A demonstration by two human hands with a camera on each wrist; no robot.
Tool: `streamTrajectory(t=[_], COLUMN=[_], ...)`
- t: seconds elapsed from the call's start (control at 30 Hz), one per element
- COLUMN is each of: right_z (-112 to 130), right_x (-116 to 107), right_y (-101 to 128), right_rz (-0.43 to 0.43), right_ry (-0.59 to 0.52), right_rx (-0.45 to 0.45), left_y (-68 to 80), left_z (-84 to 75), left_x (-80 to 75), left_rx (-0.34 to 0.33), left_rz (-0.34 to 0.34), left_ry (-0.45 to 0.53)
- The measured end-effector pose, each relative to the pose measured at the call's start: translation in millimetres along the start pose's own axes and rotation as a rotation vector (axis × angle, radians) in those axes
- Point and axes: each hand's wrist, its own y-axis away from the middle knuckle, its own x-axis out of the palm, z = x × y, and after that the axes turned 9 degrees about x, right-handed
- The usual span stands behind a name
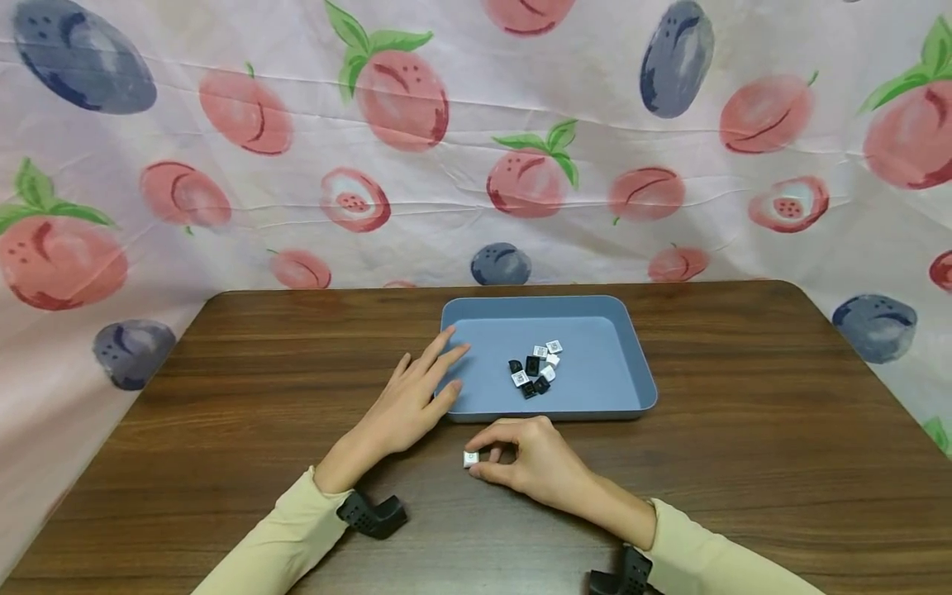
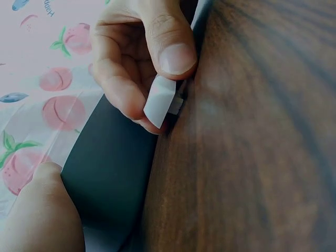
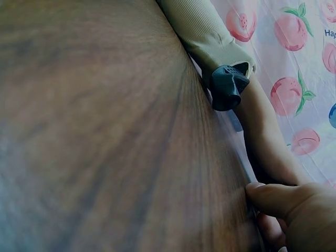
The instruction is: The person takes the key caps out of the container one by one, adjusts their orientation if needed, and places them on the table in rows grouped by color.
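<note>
Between thumb and forefinger my right hand [image 1: 531,463] pinches a white keycap [image 1: 471,459], low over the table in front of the tray. The left wrist view gives a closer look at the keycap [image 2: 160,101], tilted, with part of its underside showing near the tabletop. My left hand [image 1: 412,398] is at the left side of the blue tray [image 1: 610,330], fingers extended over its rim; whether they touch it I cannot tell. In the tray lies a loose cluster of several black and white keycaps [image 1: 532,365]. The right wrist view hides most of the pinched keycap.
The wooden table [image 1: 744,463] extends on both sides of the tray. A fruit-print cloth [image 1: 446,207] hangs behind the table and along its sides. Black wrist cameras [image 1: 372,514] sit on both sleeves, close to the tabletop.
</note>
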Motion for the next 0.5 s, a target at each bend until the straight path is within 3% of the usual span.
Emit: streamTrajectory(t=[0.2, 0.5], right_z=[3.3, 13.0], right_x=[2.4, -16.6], right_y=[-2.3, 0.7], right_rz=[0.014, -0.057], right_ry=[0.013, 0.012], right_rx=[0.027, -0.072], left_y=[2.2, -1.0], left_z=[1.8, 0.8], left_x=[-4.7, 0.3], left_rx=[-0.003, -0.003], left_rz=[0.0, 0.003], left_ry=[-0.012, -0.008])
